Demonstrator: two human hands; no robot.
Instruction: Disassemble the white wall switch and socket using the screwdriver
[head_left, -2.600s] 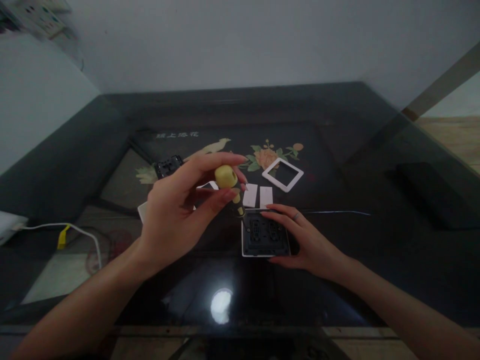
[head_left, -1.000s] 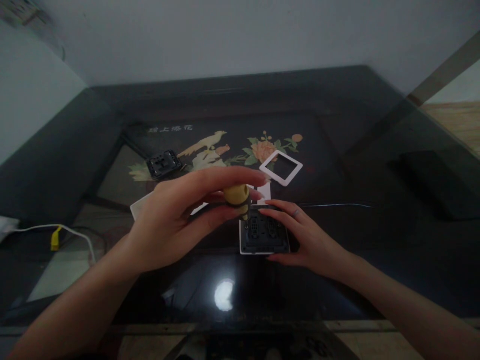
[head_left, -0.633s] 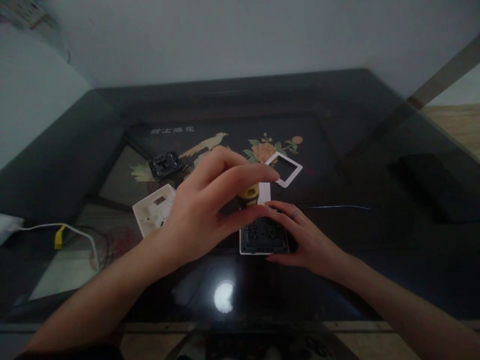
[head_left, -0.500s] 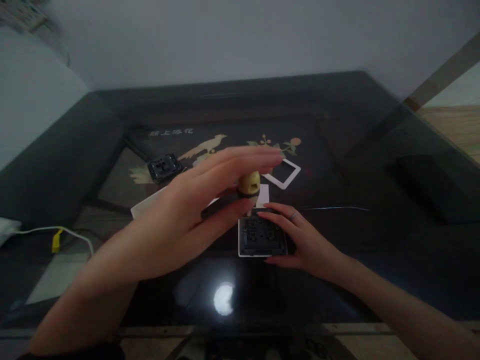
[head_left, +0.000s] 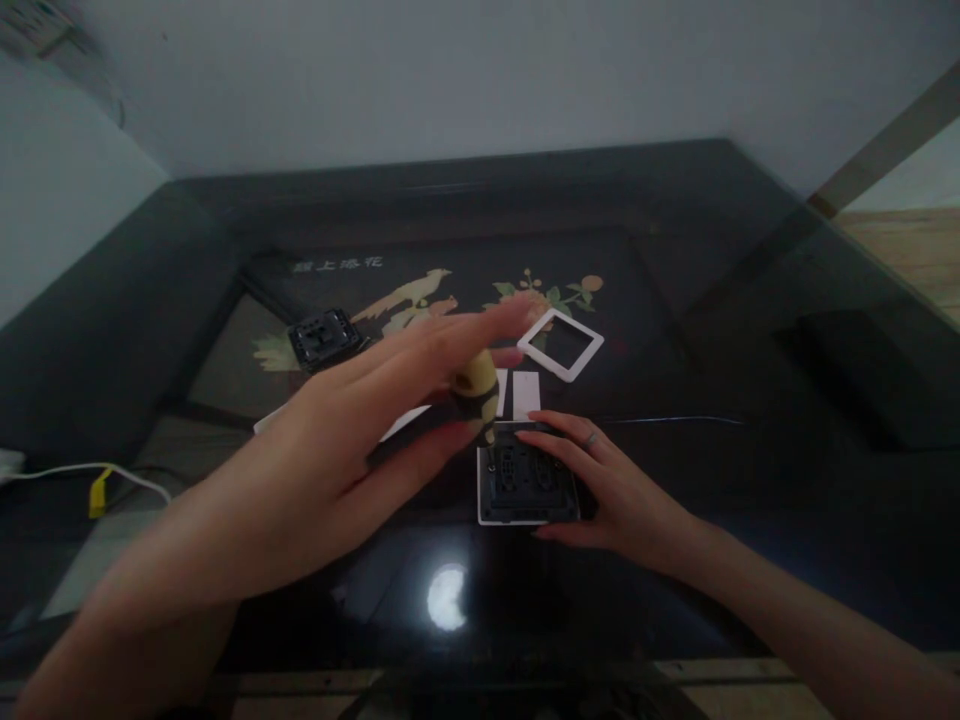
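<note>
A screwdriver [head_left: 477, 385] with a yellow and black handle is gripped in my left hand [head_left: 375, 430], its thumb on one side and fingers over the other. The tool's tip points down at the left side of a wall switch [head_left: 529, 490], which lies with its black back up and a white rim below. My right hand [head_left: 600, 475] holds that switch by its right side, fingers on the far edge and thumb at the near one. A ring is on one finger. Two small white plates [head_left: 526, 393] lie just beyond the switch.
A white square frame [head_left: 561, 345] lies farther back. At left is another black switch part [head_left: 324, 338], and a white piece [head_left: 405, 422] is partly hidden under my left hand. A white cable [head_left: 67, 467] with a yellow tag runs across the left of the glossy black table [head_left: 637, 620].
My left hand and the screwdriver have shifted slightly left and down, and the handle leans differently. More of the white frame and small plates shows. My right hand keeps its hold.
</note>
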